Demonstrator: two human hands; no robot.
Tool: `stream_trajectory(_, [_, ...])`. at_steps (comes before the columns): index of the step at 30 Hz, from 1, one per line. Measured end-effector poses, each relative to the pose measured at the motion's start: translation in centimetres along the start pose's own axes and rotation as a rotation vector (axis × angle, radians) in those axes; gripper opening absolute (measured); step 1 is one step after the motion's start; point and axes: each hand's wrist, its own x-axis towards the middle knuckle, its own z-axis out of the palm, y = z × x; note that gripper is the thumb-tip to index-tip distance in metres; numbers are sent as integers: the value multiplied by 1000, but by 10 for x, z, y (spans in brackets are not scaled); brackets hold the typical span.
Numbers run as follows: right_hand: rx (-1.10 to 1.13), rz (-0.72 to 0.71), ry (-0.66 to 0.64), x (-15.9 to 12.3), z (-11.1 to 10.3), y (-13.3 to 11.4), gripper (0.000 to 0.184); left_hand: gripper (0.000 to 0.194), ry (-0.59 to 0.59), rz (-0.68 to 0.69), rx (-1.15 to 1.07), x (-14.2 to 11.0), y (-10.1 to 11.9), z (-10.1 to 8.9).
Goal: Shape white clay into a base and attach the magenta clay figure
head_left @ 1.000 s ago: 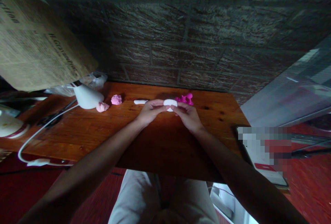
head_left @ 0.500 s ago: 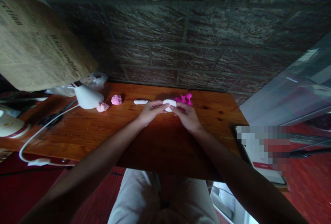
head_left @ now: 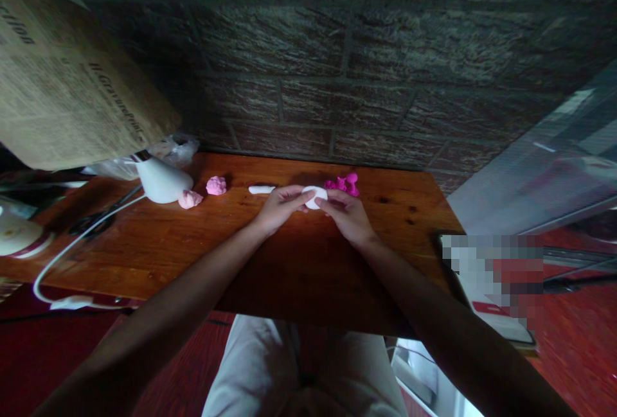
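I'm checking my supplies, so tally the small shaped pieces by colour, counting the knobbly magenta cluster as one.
Pale pink crumpled lumps: 2
White, smooth round piece in left hand and right hand, plus elongated piece: 2
Magenta knobbly cluster: 1
Total: 5

At far left, the newsprint-patterned lampshade reads "H.GravurePrint" and, partly cut off at its left edge, "ction".

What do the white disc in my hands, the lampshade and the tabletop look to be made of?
White disc: perhaps soft clay, matte and smooth.
Lampshade: paper or printed fabric, matte, with newspaper-style lettering.
Tabletop: wood, lightly glossy, showing grain and dark knots.
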Motion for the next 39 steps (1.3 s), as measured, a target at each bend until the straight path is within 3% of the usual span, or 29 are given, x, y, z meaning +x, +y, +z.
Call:
stream_trajectory(11, [-8, 14, -12, -2, 0, -1, 35, 35, 36, 47, 19, 0, 2, -2])
stream_trajectory(22, [-16, 38, 47, -2, -4, -5, 39, 37, -84, -39, 76, -2, 3, -1])
stream_trajectory(35, [-13, 35, 53, 0, -4, -2, 36, 31, -36, 41, 154, -1, 3, -5])
stream_trajectory(39, [-83, -6, 43, 1, -6, -2, 31, 35, -37, -31, 111, 0, 1, -3])
